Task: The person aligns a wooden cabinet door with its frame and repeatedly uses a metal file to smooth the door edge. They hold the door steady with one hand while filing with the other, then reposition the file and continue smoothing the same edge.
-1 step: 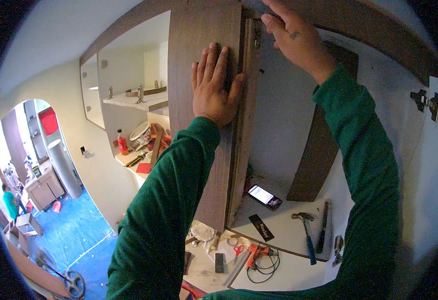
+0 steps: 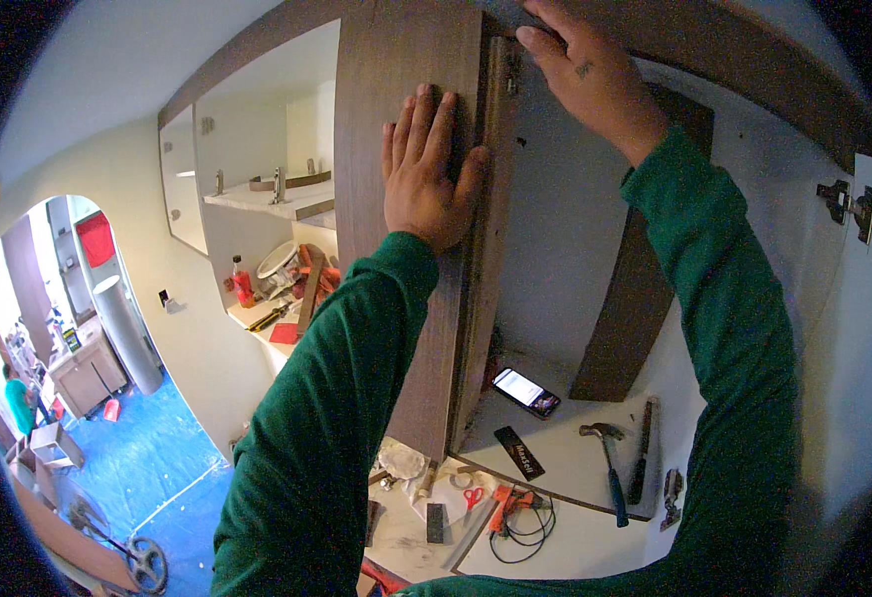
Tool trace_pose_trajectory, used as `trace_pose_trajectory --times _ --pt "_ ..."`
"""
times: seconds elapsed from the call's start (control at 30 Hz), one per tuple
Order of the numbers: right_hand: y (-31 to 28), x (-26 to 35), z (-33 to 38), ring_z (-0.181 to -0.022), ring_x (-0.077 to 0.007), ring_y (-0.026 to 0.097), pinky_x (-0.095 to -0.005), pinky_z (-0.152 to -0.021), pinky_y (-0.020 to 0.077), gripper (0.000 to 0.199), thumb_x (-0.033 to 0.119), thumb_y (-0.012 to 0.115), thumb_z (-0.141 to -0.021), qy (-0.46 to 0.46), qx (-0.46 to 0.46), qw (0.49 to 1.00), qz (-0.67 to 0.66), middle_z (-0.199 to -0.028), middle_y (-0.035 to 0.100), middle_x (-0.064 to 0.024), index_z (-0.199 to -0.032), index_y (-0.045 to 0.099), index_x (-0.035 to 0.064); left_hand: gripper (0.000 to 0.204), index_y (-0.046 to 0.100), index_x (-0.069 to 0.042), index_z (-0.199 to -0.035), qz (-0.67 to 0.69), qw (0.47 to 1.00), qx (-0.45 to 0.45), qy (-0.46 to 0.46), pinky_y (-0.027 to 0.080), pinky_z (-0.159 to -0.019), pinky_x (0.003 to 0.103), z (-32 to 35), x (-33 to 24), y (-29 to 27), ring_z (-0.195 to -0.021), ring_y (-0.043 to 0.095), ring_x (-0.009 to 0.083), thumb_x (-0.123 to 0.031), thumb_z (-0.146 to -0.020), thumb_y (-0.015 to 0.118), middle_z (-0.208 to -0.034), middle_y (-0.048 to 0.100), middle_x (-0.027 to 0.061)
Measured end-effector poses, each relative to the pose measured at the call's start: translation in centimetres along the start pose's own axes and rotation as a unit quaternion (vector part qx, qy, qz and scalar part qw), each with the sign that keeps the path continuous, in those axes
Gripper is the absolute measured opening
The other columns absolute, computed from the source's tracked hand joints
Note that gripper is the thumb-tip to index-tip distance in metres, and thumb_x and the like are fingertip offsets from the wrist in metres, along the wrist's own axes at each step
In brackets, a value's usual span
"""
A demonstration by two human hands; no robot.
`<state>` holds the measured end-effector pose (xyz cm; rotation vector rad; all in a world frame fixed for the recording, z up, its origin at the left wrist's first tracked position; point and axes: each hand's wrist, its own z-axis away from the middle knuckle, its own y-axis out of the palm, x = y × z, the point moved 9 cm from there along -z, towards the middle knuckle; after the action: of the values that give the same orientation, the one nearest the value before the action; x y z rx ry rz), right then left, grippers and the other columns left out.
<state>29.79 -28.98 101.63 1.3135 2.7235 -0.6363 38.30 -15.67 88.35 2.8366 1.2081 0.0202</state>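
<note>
Head view: your left hand (image 2: 428, 189) lies flat on the upright brown panel (image 2: 404, 55), and your right hand (image 2: 595, 85) is raised at the top of the open cabinet (image 2: 565, 219).

Your left fingers are slightly parted, thumb apart near the panel's right edge, gripping nothing; your right fingertips run out of sight at the top, so you cannot tell whether they hold anything. The panel stands beside the cabinet opening, so positioning looks largely done; whether it is fastened does not show, and any fixing or alignment would be what is left. A dark board (image 2: 623, 298) leans inside, with a phone (image 2: 526, 391) and a hammer (image 2: 616, 488) on the cabinet floor, and red scissors (image 2: 473, 497) on the worktop (image 2: 411, 552), all untouched.
</note>
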Motion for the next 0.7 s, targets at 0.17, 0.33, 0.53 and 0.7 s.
trace_pose_trajectory --times 0.17,0.33,0.53,0.7 --pt "0.2 0.3 -1.0 -0.067 -0.0218 0.058 -0.0402 -0.064 0.0467 0.024 0.02 0.054 -0.1 -0.035 0.045 0.998 0.04 -0.073 0.055 -0.0113 -0.1 0.053 -0.0041 0.063 0.041 -0.01 -0.148 0.018 1.0 -0.02 0.012 0.014 -0.121 0.048 -0.3 -1.0 0.0 -0.147 0.027 0.0333 -0.04 -0.094 0.057 -0.157 0.033 0.0152" --pt "1.1 1.5 -0.8 -0.063 -0.0154 0.058 -0.0332 -0.059 0.0503 0.026 0.019 0.051 -0.101 0.089 0.181 0.973 -0.11 -0.075 0.058 -0.0075 -0.097 0.055 -0.006 0.065 0.04 -0.012 -0.148 0.022 1.0 -0.017 0.011 0.012 -0.121 0.05 -0.4 -0.6 0.2 -0.147 0.026 0.0328 -0.042 -0.093 0.056 -0.158 0.031 0.0146" --pt "2.4 1.7 -0.2 -0.063 -0.0128 0.058 -0.0306 -0.058 0.0518 0.026 0.019 0.052 -0.102 0.123 0.309 0.932 -0.145 -0.075 0.059 -0.0057 -0.092 0.058 -0.0034 0.064 0.045 -0.013 -0.145 0.011 0.998 -0.033 0.053 0.018 -0.118 0.051 -0.4 -1.7 -0.7 -0.14 0.034 0.036 -0.038 -0.089 0.063 -0.151 0.039 0.0151" --pt "1.4 3.2 1.3 -0.063 -0.0121 0.058 -0.0313 -0.057 0.0498 0.025 0.019 0.057 -0.099 0.1 0.343 0.921 -0.155 -0.072 0.061 -0.0048 -0.084 0.061 -0.0008 0.064 0.053 -0.014 -0.136 -0.058 0.96 -0.097 0.257 0.027 -0.112 0.051 -2.3 -8.4 -9.0 -0.13 0.042 0.0369 -0.033 -0.078 0.074 -0.139 0.048 0.0126"
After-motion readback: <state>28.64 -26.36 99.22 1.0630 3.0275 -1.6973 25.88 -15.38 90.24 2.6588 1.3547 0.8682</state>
